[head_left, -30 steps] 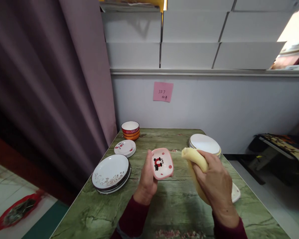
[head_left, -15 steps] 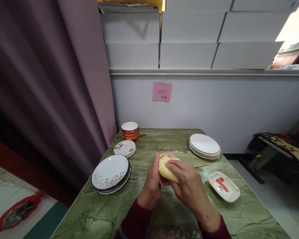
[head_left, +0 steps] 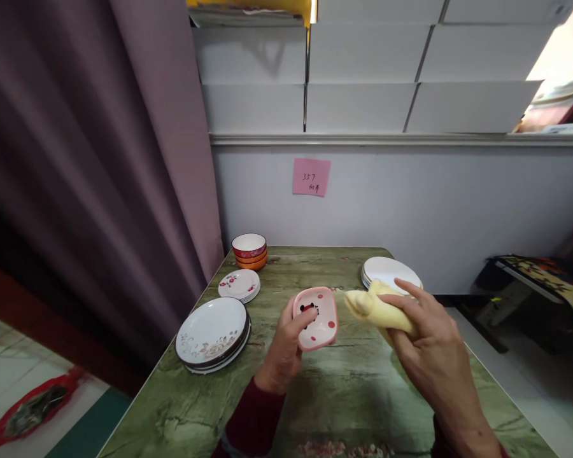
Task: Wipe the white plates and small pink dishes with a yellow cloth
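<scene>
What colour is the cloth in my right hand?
The cloth is pale yellow, seen best in the head view.

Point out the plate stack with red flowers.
The small round white plates behind the brown-rimmed white plates; neither those nor the plain white plates at right show red flowers.

Yellow cloth (head_left: 386, 313) drawn away from pink bowl (head_left: 323, 327), left thumb (head_left: 304, 320) now inside

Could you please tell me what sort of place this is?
Perhaps a room in a home, though I cannot be certain: a mauve curtain hangs at the left, stacked plates lie on a green table, and the right hand holds a yellow cloth.
</scene>
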`<state>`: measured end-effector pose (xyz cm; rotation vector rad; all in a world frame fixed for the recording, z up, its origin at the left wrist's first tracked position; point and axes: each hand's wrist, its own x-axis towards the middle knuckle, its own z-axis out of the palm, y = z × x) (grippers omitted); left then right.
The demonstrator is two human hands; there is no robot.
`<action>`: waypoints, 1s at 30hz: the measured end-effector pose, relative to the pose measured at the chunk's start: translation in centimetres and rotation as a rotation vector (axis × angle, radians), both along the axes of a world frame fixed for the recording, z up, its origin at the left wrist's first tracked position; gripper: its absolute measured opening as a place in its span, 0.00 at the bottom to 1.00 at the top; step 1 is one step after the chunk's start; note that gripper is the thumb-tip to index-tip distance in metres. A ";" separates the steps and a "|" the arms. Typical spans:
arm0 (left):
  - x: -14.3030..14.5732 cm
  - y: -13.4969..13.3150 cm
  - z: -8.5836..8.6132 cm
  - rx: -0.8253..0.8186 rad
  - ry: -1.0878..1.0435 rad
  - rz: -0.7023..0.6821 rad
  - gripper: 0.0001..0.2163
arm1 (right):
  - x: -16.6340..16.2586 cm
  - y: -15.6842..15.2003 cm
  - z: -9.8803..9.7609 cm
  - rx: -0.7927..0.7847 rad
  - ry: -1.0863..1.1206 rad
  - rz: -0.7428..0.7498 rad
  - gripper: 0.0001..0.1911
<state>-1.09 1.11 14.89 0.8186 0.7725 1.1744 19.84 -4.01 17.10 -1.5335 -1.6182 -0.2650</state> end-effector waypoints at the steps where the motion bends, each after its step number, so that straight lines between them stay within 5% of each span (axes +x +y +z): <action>1: 0.0 0.0 0.0 0.035 0.020 -0.014 0.20 | -0.3 -0.1 0.4 0.038 0.073 0.088 0.15; 7: -0.1 0.3 -0.2 0.208 0.354 -0.053 0.12 | -1.8 -0.4 0.9 -0.006 0.021 0.402 0.20; 11: -0.2 0.4 0.1 0.364 0.549 -0.090 0.13 | -2.1 0.7 -0.7 -0.073 -0.042 0.388 0.23; 16: -0.2 -0.1 1.0 0.492 0.644 -0.107 0.12 | -2.9 1.7 -1.7 -0.171 0.134 0.348 0.25; 21: 0.3 -0.6 0.8 0.352 0.492 -0.132 0.17 | -3.3 1.7 -1.1 -0.329 0.310 0.528 0.17; 27: 0.3 0.0 0.3 0.284 0.353 -0.023 0.17 | -3.0 2.2 -2.0 -0.135 0.506 0.506 0.14; 30: 0.1 0.1 0.2 0.210 0.334 0.033 0.17 | -3.3 2.0 -1.8 -0.124 0.419 0.602 0.13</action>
